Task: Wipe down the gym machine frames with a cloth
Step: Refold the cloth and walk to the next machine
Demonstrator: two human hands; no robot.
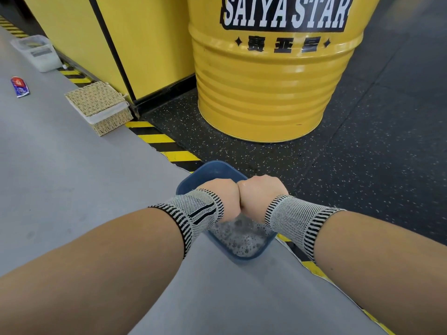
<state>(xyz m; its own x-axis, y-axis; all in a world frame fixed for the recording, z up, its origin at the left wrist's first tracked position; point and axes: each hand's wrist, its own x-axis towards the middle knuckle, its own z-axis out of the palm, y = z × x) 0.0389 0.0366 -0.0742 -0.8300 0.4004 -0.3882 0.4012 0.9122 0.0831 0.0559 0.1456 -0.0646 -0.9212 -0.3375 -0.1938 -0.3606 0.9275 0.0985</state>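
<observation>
I see two hands over one blue basin (186, 187) that sits at the near right edge of the grey surface (72, 189). The left hand (223, 197) and the right hand (260, 193) are pressed together side by side, knuckles up, backs toward me. Their fingers curl down out of my sight into the basin, so I cannot tell whether they are clamped on anything. The cloth is not visible to me; if it is there, it is hidden under the hands. In the basin I see foamy water (242, 238) with many bubbles, showing just below the wrists.

Each forearm wears one knitted grey-and-black wrist sleeve, two in all: one on the left (193, 213), one on the right (295, 218).

On the surface, further left, I count three other things: one woven basket (99, 107) with a pale lining near the far edge, one clear plastic tub (36, 53) far left, and one small red-and-blue packet (19, 87) lying flat, well apart from the basket.

Beyond the surface's yellow-and-black striped edge (154, 139) stands one large yellow ribbed drum (261, 93) lettered "SAIYA STAR", on a dark speckled floor (362, 153). A yellow panel (145, 44) rises to its left.
</observation>
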